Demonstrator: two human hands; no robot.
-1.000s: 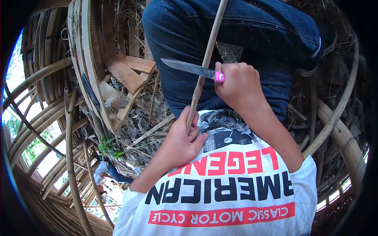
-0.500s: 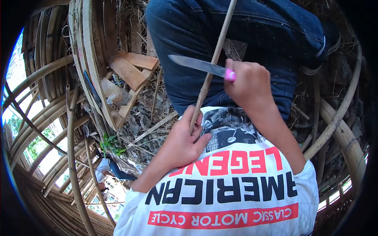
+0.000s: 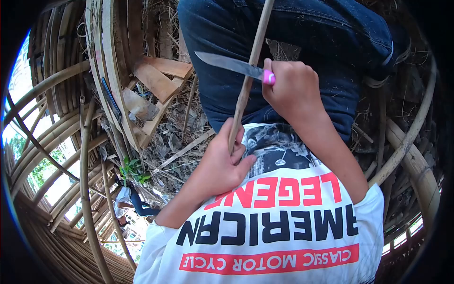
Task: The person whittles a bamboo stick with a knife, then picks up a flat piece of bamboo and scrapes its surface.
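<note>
My right hand [image 3: 294, 84] is closed round the pink handle of a knife [image 3: 229, 64]. The blade points left, laid across a long thin wooden stick [image 3: 243, 91] and apparently touching it. Fingers of my left hand [image 3: 226, 158] wrap the stick's lower end, close to my white printed shirt [image 3: 269, 227]. From there the stick slants up past my jeans [image 3: 213, 90] and out of the top of the view.
Left of my leg lie cut wooden boards [image 3: 156, 78] and long planks [image 3: 100, 52]. Bamboo poles [image 3: 85, 189] rise at the left, and a thick bamboo pole [image 3: 416, 170] stands at the right. A person [image 3: 125, 201] is in the background near a green plant [image 3: 134, 170].
My right hand and the knife have shifted a little up and left along the stick. The stick's upper part has swung slightly left, while my left hand keeps its grip.
</note>
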